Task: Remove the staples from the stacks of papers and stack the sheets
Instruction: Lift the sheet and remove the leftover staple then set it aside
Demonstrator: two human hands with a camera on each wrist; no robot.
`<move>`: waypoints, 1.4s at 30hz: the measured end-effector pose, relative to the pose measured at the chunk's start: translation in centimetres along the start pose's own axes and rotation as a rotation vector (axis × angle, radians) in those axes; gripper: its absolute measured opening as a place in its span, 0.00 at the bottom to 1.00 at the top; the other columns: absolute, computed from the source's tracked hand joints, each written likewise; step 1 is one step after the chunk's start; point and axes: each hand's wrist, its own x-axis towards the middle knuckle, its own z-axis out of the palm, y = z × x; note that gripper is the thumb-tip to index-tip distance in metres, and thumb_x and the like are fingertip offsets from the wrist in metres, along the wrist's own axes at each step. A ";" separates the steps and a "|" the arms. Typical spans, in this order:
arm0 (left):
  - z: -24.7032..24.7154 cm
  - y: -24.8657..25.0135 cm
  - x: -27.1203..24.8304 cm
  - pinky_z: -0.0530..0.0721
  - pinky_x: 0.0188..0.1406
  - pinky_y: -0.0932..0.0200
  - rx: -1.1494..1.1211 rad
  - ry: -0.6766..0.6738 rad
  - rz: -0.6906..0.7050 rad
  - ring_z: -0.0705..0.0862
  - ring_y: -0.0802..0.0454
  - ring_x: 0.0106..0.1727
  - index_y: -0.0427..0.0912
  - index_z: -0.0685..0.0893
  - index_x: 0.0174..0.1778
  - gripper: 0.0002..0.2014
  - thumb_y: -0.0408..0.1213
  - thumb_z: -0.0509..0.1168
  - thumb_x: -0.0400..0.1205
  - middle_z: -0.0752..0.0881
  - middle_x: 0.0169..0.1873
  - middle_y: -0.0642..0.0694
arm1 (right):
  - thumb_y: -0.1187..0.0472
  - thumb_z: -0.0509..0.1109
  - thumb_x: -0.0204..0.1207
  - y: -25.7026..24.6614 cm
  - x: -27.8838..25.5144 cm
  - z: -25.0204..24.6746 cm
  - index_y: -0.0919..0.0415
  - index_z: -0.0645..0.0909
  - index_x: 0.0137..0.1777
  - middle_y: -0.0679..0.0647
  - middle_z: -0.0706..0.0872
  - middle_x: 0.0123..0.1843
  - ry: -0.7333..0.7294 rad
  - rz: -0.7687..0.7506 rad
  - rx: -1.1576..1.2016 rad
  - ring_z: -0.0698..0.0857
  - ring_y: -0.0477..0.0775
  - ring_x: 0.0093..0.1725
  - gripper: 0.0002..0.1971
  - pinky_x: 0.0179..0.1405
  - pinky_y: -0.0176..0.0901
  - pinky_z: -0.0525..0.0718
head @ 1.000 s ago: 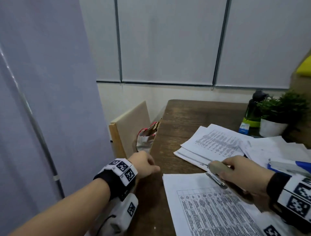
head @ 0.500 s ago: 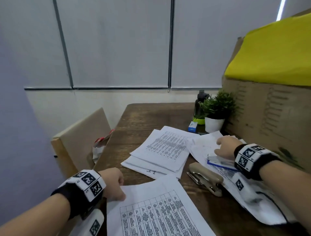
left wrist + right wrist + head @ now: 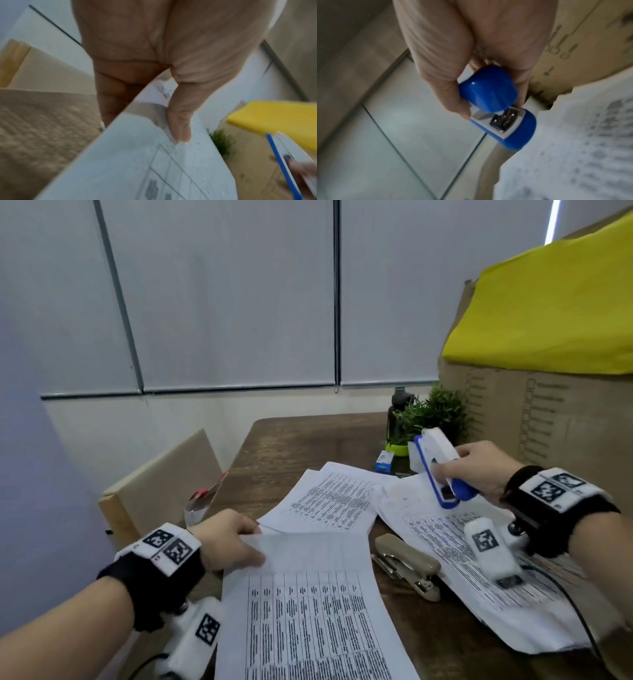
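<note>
The remover [image 3: 440, 470] was blue and white; the stapler [image 3: 407, 565] was beige. White sheets [image 3: 308, 611] bore black printed tables on a dark brown table [image 3: 301, 446]. A yellow cloth [image 3: 548, 309] covered a tan box [image 3: 534, 419].

Right hand [image 3: 471, 54] grips blue stapler-like tool [image 3: 494, 108], blurred.

The left hand [image 3: 226, 541] lies low at the near left, forearm reaching in from the lower left, a black band with white marker blocks round the wrist. Its thumb [image 3: 180, 121] lies on top of a printed sheet [image 3: 308, 604] at its far left corner, the fingers curled beneath. The right hand [image 3: 479, 470] is raised at the far right, wrist banded the same way, fingers and thumb curled round a blue and white staple remover [image 3: 436, 467], thumb pressed along its side.
</note>
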 end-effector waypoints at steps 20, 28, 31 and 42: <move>-5.9 3.1 -7.8 0.78 0.21 0.66 -0.939 0.517 0.385 0.85 0.58 0.26 0.42 0.81 0.53 0.04 0.32 0.63 0.85 0.89 0.31 0.53 | 0.81 0.64 0.69 -10.5 -14.8 6.9 0.68 0.83 0.48 0.67 0.89 0.47 -0.291 -0.356 0.459 0.88 0.68 0.47 0.13 0.49 0.63 0.87; -2.2 3.8 -7.8 0.84 0.55 0.51 -0.902 0.619 0.219 0.88 0.50 0.51 0.48 0.86 0.52 0.05 0.37 0.71 0.81 0.92 0.46 0.50 | 0.71 0.67 0.63 -8.4 -17.1 9.0 0.70 0.79 0.44 0.72 0.84 0.43 -0.294 -0.342 0.352 0.83 0.59 0.40 0.09 0.36 0.53 0.84; -3.1 3.9 -7.4 0.84 0.54 0.51 -0.927 0.625 0.197 0.88 0.47 0.49 0.40 0.87 0.52 0.05 0.33 0.69 0.82 0.91 0.43 0.47 | 0.71 0.66 0.62 -8.2 -16.5 8.4 0.67 0.82 0.48 0.66 0.88 0.45 -0.302 -0.353 0.356 0.88 0.63 0.46 0.13 0.46 0.58 0.88; -3.6 5.2 -8.3 0.85 0.48 0.57 -0.908 0.565 0.267 0.89 0.44 0.52 0.36 0.85 0.54 0.06 0.33 0.67 0.84 0.91 0.46 0.41 | 0.55 0.71 0.77 -16.7 -13.3 2.8 0.61 0.71 0.64 0.46 0.83 0.42 0.320 -0.795 0.756 0.84 0.33 0.35 0.20 0.39 0.28 0.83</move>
